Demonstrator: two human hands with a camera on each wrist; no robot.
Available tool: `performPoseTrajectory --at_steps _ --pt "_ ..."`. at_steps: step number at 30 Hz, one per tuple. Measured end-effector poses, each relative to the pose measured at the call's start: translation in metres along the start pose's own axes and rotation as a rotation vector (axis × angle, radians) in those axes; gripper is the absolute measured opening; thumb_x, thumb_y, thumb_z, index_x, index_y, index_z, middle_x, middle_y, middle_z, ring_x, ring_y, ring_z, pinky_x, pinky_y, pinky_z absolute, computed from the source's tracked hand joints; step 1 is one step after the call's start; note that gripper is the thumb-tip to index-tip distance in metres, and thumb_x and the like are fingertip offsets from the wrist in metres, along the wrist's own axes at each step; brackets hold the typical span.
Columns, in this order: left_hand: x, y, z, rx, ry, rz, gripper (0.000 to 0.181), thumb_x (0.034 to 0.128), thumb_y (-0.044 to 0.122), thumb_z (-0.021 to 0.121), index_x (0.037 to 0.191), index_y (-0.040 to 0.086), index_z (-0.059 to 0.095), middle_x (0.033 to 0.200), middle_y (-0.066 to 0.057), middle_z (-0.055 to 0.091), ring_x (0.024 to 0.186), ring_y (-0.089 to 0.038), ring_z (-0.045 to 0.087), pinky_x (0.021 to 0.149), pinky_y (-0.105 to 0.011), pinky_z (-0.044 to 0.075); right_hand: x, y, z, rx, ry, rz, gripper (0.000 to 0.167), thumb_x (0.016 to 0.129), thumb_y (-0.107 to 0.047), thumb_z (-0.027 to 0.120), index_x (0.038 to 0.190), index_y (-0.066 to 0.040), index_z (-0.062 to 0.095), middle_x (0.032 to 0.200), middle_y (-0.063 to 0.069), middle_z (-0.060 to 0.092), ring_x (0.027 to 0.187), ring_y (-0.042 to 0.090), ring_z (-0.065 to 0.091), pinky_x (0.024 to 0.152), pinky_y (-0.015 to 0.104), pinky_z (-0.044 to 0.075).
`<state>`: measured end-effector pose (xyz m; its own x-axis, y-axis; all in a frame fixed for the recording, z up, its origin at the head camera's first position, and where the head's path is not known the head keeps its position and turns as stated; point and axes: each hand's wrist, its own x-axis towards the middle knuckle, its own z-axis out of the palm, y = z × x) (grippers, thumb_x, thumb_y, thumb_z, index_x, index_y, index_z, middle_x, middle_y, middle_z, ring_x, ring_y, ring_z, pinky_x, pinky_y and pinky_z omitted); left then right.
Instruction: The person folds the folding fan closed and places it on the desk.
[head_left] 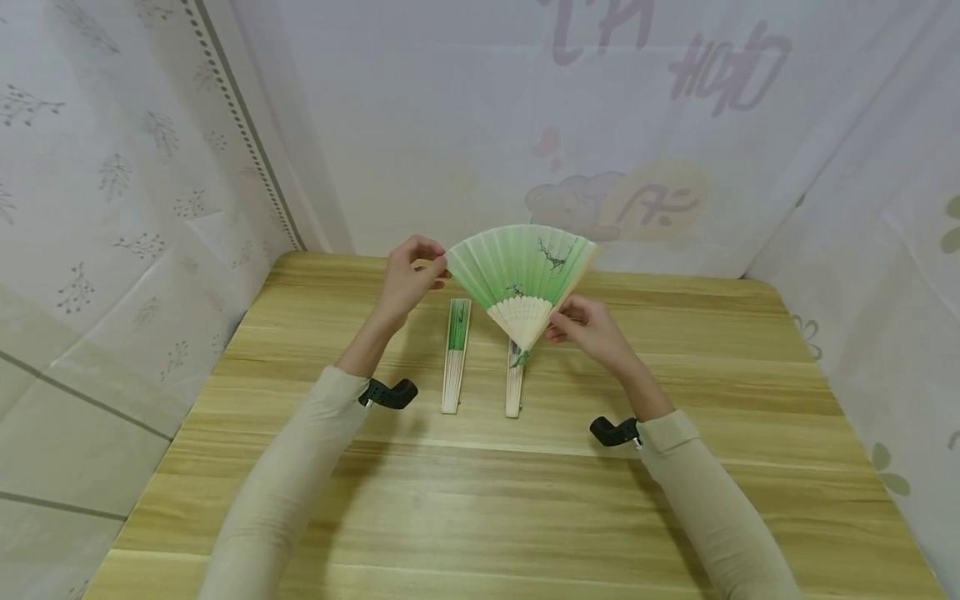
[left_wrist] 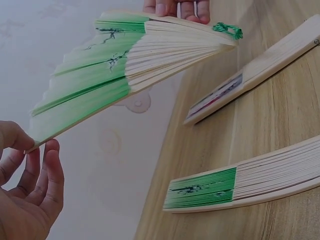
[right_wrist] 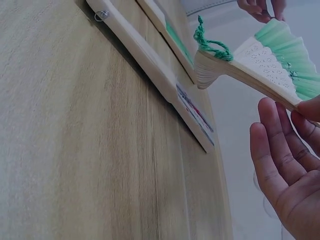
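Observation:
A green and white folding fan [head_left: 517, 267] is spread wide above the table, with dark branch prints and a green cord loop [left_wrist: 228, 30] at its pivot. My left hand [head_left: 411, 279] pinches the top corner of its left outer rib between thumb and fingers. Along the right outer rib, my right hand [head_left: 588, 329] grips the fan low down, near the pivot. Beneath lie two folded fans: a green one [left_wrist: 202, 190] at left, and another [right_wrist: 195, 117] with a dark and reddish print, partly hidden behind the spread fan in the head view.
The wooden table [head_left: 480, 500] runs back to a pale printed curtain [head_left: 420, 125], with more curtain on both sides. A black wrist camera [head_left: 390, 394] sits on the left sleeve and another black camera [head_left: 613, 432] on the right.

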<state>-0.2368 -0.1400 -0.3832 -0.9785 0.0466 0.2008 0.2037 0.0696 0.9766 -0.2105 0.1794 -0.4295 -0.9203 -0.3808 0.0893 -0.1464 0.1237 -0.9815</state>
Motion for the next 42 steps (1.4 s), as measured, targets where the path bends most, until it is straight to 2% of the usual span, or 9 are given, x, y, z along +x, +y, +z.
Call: performPoseTrajectory --at_steps 4,9,19,24,30,32,37,39,42 --pt "0.003 0.001 0.001 0.001 -0.010 0.009 0.017 0.0998 0.002 0.062 0.114 -0.008 0.058 0.103 -0.014 0.060 0.078 -0.020 0.068 0.074 -0.038 0.061 0.000 -0.001 0.002 -0.013 -0.014 -0.010 0.017 0.104 -0.002 0.058 0.109 0.014 0.060 0.100 0.028 0.067 0.089 0.038 0.069 0.085 0.059 0.054" --pt "0.006 0.004 0.003 0.007 -0.020 0.025 0.015 0.1004 0.003 0.062 0.113 -0.006 0.059 0.104 -0.015 0.060 0.077 -0.020 0.068 0.069 -0.028 0.060 0.003 -0.002 0.004 -0.007 -0.034 -0.017 0.017 0.104 -0.002 0.059 0.108 0.014 0.061 0.099 0.028 0.067 0.092 0.049 0.066 0.085 0.058 0.054" --pt "0.015 0.013 0.017 0.046 -0.033 0.049 0.013 0.1005 0.003 0.061 0.112 -0.003 0.061 0.104 -0.014 0.062 0.078 -0.023 0.067 0.068 -0.032 0.060 0.007 -0.004 0.009 -0.057 -0.079 -0.036 0.014 0.103 0.000 0.058 0.103 0.014 0.060 0.095 0.031 0.065 0.092 0.057 0.063 0.083 0.060 0.054" --pt "0.018 0.014 0.023 0.054 -0.036 0.053 0.015 0.1008 0.004 0.061 0.113 -0.004 0.060 0.105 -0.014 0.062 0.079 -0.023 0.067 0.068 -0.032 0.059 0.009 -0.005 0.011 -0.075 -0.097 -0.052 0.014 0.104 -0.002 0.058 0.100 0.011 0.061 0.093 0.027 0.067 0.092 0.060 0.061 0.082 0.062 0.054" --pt "0.019 0.015 0.030 0.041 -0.053 0.039 0.019 0.1011 0.003 0.061 0.117 -0.008 0.059 0.107 -0.019 0.062 0.077 -0.022 0.065 0.065 -0.027 0.058 0.010 -0.005 0.012 -0.104 -0.104 -0.069 0.017 0.105 -0.004 0.057 0.101 0.010 0.062 0.092 0.024 0.067 0.090 0.058 0.061 0.081 0.061 0.054" --pt "0.017 0.019 0.033 0.038 -0.061 0.031 0.021 0.1010 0.002 0.060 0.119 -0.010 0.057 0.108 -0.022 0.061 0.077 -0.021 0.065 0.065 -0.026 0.057 0.010 -0.005 0.013 -0.111 -0.108 -0.077 0.017 0.105 -0.004 0.056 0.100 0.011 0.063 0.091 0.024 0.067 0.088 0.057 0.062 0.080 0.062 0.054" --pt "0.017 0.018 0.042 0.027 -0.070 0.021 0.020 0.1002 0.002 0.061 0.118 -0.006 0.059 0.106 -0.019 0.063 0.086 -0.037 0.068 0.067 -0.030 0.059 0.011 -0.006 0.015 -0.126 -0.121 -0.091 0.016 0.105 -0.004 0.055 0.099 0.009 0.063 0.089 0.022 0.065 0.086 0.056 0.063 0.079 0.062 0.054" --pt "0.020 0.013 0.046 0.016 -0.070 0.017 0.020 0.1001 0.002 0.062 0.118 -0.005 0.059 0.104 -0.016 0.064 0.091 -0.043 0.067 0.068 -0.032 0.060 0.012 -0.007 0.016 -0.135 -0.125 -0.092 0.016 0.105 -0.004 0.056 0.098 0.008 0.063 0.089 0.021 0.065 0.086 0.055 0.063 0.078 0.060 0.055" --pt "0.020 0.012 0.053 -0.006 -0.074 0.009 0.022 0.0997 0.001 0.063 0.120 -0.005 0.059 0.104 -0.018 0.064 0.093 -0.046 0.067 0.070 -0.037 0.061 0.013 -0.008 0.017 -0.140 -0.133 -0.095 0.016 0.105 -0.003 0.056 0.097 0.009 0.063 0.089 0.023 0.065 0.085 0.054 0.063 0.077 0.055 0.058"
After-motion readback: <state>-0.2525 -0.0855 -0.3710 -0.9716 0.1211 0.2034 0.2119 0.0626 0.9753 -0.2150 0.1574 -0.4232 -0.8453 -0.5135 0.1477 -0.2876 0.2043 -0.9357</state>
